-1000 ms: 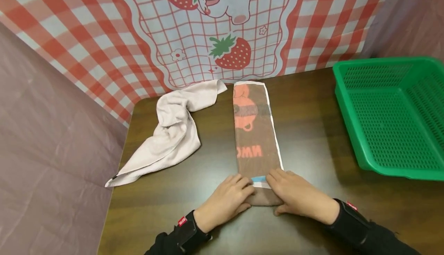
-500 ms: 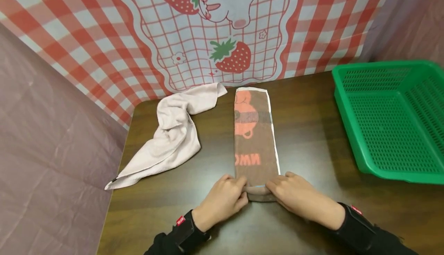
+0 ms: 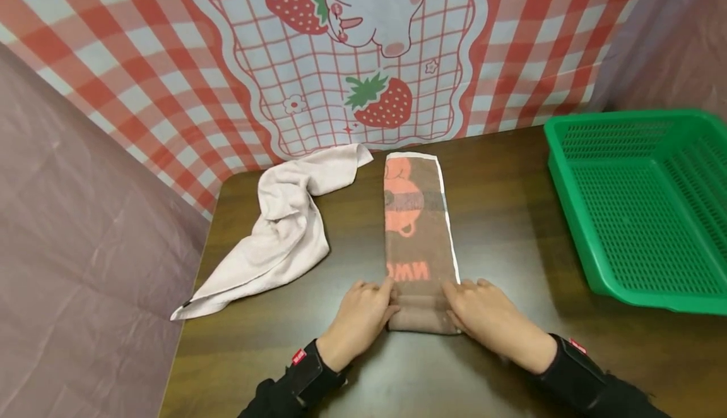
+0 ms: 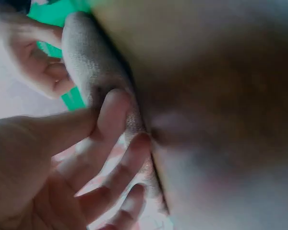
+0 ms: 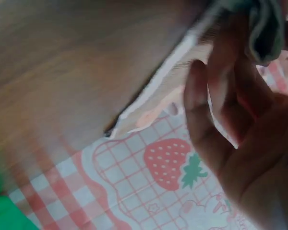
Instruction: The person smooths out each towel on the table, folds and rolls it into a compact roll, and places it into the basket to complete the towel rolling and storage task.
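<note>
Table: brown towel, pale towel, basket

Black sleeves meet black wristbands, each carrying a small red tag with pale marking, while left hand and right hand are bare.

The brown towel is matt cloth with a fine, slightly rough nap. The pale towel looks fluffier, matt too, and wrinkled. The bench has a dark wood grain, smooth and glossy enough to throw light back at me. The green basket is plastic with a soft sheen. The checked backdrop is smooth printed cloth; the pinkish drape, creased fabric, shines faintly.
</note>
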`<state>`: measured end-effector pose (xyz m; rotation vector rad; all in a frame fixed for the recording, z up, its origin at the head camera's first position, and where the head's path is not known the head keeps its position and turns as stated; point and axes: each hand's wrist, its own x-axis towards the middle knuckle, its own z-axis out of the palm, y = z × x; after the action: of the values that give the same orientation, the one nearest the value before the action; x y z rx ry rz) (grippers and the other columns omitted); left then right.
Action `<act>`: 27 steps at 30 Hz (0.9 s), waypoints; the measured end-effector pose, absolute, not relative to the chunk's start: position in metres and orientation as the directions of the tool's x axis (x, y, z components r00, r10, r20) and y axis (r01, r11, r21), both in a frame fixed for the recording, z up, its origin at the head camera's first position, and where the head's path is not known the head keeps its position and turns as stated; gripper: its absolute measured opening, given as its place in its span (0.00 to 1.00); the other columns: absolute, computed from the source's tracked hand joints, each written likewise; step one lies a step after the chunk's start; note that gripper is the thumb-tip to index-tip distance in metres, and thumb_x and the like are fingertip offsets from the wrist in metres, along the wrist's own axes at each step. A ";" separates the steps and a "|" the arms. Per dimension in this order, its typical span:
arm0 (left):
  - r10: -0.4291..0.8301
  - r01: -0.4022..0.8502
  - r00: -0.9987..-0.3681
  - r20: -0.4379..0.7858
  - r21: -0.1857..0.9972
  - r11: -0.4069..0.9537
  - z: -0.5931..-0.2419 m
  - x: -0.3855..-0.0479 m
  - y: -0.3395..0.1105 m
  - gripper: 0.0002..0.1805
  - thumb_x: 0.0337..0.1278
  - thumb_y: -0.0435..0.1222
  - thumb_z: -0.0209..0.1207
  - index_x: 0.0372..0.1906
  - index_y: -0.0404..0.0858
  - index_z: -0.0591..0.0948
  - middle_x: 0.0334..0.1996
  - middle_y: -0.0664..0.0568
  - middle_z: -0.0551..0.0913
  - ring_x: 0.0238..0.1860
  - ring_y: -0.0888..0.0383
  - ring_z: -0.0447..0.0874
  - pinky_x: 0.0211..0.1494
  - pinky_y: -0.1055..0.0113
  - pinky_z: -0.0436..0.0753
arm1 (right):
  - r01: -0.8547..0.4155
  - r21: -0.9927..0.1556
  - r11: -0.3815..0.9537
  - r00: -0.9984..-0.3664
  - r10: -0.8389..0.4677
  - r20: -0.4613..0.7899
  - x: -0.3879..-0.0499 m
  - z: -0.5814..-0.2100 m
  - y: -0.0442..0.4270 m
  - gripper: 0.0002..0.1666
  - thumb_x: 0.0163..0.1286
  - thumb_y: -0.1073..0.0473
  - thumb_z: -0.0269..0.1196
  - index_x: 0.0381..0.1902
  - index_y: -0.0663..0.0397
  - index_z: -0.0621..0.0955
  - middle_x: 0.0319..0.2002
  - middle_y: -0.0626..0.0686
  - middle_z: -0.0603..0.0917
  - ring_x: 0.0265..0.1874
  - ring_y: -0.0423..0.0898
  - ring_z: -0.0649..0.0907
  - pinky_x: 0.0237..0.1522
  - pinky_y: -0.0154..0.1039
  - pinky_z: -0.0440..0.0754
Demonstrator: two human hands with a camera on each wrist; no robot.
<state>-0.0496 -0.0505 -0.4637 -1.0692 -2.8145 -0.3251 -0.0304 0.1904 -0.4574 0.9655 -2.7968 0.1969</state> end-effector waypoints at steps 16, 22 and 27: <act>0.792 0.788 -0.565 0.231 -0.133 0.601 -0.463 -0.038 -0.041 0.04 0.54 0.40 0.67 0.31 0.44 0.84 0.33 0.58 0.84 0.41 0.61 0.81 0.47 0.70 0.79 | -0.643 -0.133 0.754 -0.761 -0.610 0.220 -0.019 -0.466 0.186 0.15 0.60 0.51 0.70 0.31 0.52 0.76 0.33 0.49 0.79 0.34 0.45 0.77 0.34 0.41 0.74; 0.777 0.775 -0.590 0.217 -0.118 0.621 -0.465 -0.034 -0.042 0.15 0.47 0.50 0.71 0.32 0.44 0.83 0.34 0.57 0.83 0.41 0.60 0.80 0.48 0.69 0.78 | -0.662 -0.117 0.741 -0.743 -0.628 0.232 -0.019 -0.469 0.189 0.25 0.51 0.46 0.76 0.35 0.55 0.76 0.35 0.51 0.81 0.37 0.48 0.80 0.36 0.43 0.76; 0.729 0.759 -0.630 0.267 0.015 0.651 -0.468 -0.034 -0.042 0.04 0.56 0.38 0.64 0.31 0.43 0.80 0.30 0.57 0.81 0.35 0.60 0.82 0.43 0.67 0.79 | -0.685 -0.074 0.725 -0.703 -0.631 0.329 -0.025 -0.472 0.187 0.11 0.61 0.57 0.68 0.28 0.54 0.76 0.29 0.51 0.82 0.31 0.47 0.80 0.32 0.41 0.72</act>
<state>-0.0337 -0.0423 -0.4682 -1.2080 -2.6331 -0.1846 -0.0247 0.1872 -0.4719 1.0341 -2.6490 0.2757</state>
